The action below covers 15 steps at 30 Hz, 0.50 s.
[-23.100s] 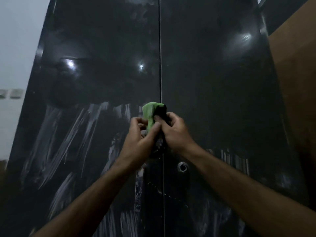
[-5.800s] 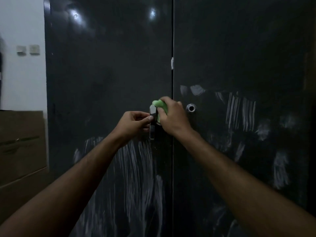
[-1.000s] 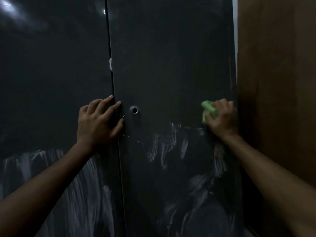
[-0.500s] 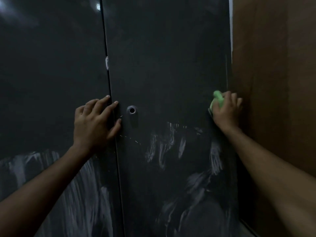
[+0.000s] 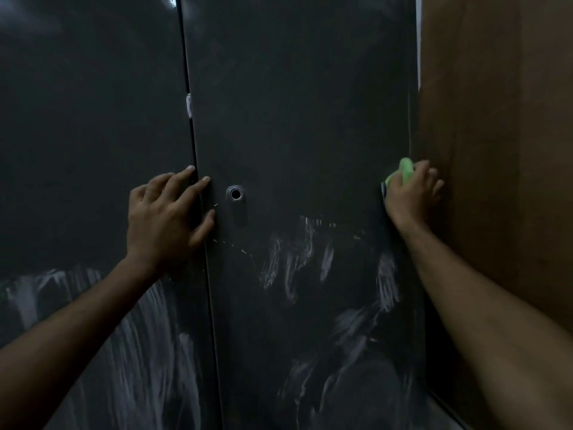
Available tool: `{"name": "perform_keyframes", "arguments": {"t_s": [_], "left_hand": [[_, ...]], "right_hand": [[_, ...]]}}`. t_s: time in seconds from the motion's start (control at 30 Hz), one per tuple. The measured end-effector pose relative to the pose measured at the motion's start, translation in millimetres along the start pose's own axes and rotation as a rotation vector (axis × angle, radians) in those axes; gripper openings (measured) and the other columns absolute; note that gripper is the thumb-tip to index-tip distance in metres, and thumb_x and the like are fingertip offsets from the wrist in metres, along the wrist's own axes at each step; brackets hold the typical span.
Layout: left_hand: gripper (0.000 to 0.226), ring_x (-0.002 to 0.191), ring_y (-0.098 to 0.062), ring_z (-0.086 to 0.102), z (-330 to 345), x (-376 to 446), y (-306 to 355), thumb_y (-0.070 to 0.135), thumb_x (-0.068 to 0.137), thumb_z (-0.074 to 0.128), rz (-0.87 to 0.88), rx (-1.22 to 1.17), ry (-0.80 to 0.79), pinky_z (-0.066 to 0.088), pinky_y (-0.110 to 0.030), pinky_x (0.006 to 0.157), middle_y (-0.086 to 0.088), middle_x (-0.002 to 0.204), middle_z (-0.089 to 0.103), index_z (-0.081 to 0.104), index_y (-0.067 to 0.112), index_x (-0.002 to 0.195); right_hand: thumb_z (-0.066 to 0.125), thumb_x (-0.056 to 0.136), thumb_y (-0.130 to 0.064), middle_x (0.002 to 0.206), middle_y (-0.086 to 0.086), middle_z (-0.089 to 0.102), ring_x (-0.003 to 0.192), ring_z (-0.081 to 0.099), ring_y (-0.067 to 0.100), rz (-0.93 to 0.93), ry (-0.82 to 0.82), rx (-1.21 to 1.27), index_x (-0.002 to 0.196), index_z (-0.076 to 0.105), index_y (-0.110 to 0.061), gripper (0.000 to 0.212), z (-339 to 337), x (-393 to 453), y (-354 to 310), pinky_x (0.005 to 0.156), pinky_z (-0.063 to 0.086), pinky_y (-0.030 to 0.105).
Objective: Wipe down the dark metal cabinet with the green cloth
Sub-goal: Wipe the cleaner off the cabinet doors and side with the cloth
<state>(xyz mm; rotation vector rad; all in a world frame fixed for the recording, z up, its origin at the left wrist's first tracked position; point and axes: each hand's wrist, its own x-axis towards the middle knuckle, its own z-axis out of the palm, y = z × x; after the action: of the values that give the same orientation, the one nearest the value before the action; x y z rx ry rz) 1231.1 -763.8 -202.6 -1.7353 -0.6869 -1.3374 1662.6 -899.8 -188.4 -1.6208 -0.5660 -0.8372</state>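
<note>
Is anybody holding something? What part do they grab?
The right hand grips the bunched green cloth, which sticks out above its fingers. The left hand holds nothing, lying flat on the cabinet.

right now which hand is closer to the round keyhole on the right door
Left. The left hand lies flat across the door seam just left of the keyhole; the right hand grips the green cloth at the door's far right edge.

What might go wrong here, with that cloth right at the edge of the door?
The right hand holds the green cloth at the right door's outer edge, beside the brown panel; knuckles might scrape there. White streaks lower down could be missed. The left hand, flat across the door seam, may leave fresh smudges.
</note>
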Motion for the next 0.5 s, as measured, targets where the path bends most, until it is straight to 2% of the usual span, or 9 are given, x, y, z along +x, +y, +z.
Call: {"name": "perform_keyframes", "arguments": {"t_s": [0.1, 0.2, 0.27, 0.37, 0.4, 0.43, 0.5], "left_hand": [[0.059, 0.13, -0.034, 0.05, -1.7, -0.2, 0.4, 0.058, 0.094, 0.054, -0.002, -0.003, -0.006, 0.039, -0.05, 0.097, -0.005, 0.153, 0.053, 0.06, 0.024, 0.143], [0.061, 0.131, -0.034, 0.049, -3.4, 0.0, 0.8, 0.058, 0.095, 0.054, 0.004, -0.017, -0.02, 0.039, -0.051, 0.097, -0.006, 0.153, 0.052, 0.059, 0.024, 0.144], [0.061, 0.131, -0.034, 0.049, -3.1, -0.2, 0.5, 0.059, 0.095, 0.053, 0.005, -0.014, -0.024, 0.039, -0.051, 0.097, -0.006, 0.154, 0.051, 0.059, 0.024, 0.145], [0.059, 0.13, -0.033, 0.05, -1.3, 0.8, 0.0, 0.058, 0.095, 0.056, 0.005, -0.003, -0.014, 0.039, -0.05, 0.098, -0.005, 0.153, 0.052, 0.059, 0.025, 0.144], [0.059, 0.13, -0.033, 0.05, -0.6, 0.6, -0.4, 0.058, 0.095, 0.056, 0.004, -0.001, -0.016, 0.039, -0.05, 0.098, -0.004, 0.153, 0.052, 0.059, 0.025, 0.144], [0.059, 0.13, -0.033, 0.05, 0.1, 0.1, -0.5, 0.058, 0.095, 0.056, 0.004, 0.001, -0.02, 0.039, -0.05, 0.098, -0.004, 0.153, 0.052, 0.059, 0.026, 0.144], [0.06, 0.131, -0.032, 0.049, 1.5, -0.9, -1.6, 0.059, 0.095, 0.055, 0.003, 0.01, -0.023, 0.038, -0.05, 0.099, -0.004, 0.154, 0.051, 0.058, 0.026, 0.145]], "right_hand": [[0.043, 0.093, -0.046, 0.116, 0.012, 0.051, 0.104, 0.046, 0.032, -0.252, -0.005, 0.013, 0.115, 0.048, -0.017, 0.037, 7.7, -32.6, -17.5, 0.08, 0.033, 0.038], [0.045, 0.092, -0.045, 0.106, 0.012, 0.049, 0.092, 0.043, 0.029, -0.511, -0.103, -0.035, 0.106, 0.05, -0.016, 0.032, -0.1, -85.0, 23.1, 0.075, 0.03, 0.034], [0.043, 0.09, -0.044, 0.108, 0.017, 0.052, 0.096, 0.048, 0.035, -0.447, -0.117, -0.075, 0.107, 0.052, -0.011, 0.038, -7.0, -83.2, 48.6, 0.077, 0.037, 0.042], [0.042, 0.092, -0.042, 0.125, 0.021, 0.052, 0.113, 0.048, 0.04, -0.045, -0.04, -0.017, 0.118, 0.048, -0.01, 0.041, -7.2, -42.6, 27.6, 0.091, 0.041, 0.049], [0.044, 0.094, -0.041, 0.129, 0.02, 0.051, 0.116, 0.047, 0.04, 0.017, -0.021, -0.017, 0.121, 0.047, -0.011, 0.041, -5.9, -32.7, 9.4, 0.094, 0.04, 0.049], [0.045, 0.096, -0.04, 0.129, 0.02, 0.051, 0.117, 0.047, 0.039, -0.004, -0.014, -0.037, 0.123, 0.047, -0.011, 0.04, -3.4, -32.0, -10.7, 0.094, 0.04, 0.048], [0.047, 0.097, -0.041, 0.121, 0.018, 0.053, 0.107, 0.049, 0.037, -0.216, -0.002, -0.019, 0.118, 0.051, -0.012, 0.036, 1.9, -56.0, -45.0, 0.088, 0.04, 0.047]]}}
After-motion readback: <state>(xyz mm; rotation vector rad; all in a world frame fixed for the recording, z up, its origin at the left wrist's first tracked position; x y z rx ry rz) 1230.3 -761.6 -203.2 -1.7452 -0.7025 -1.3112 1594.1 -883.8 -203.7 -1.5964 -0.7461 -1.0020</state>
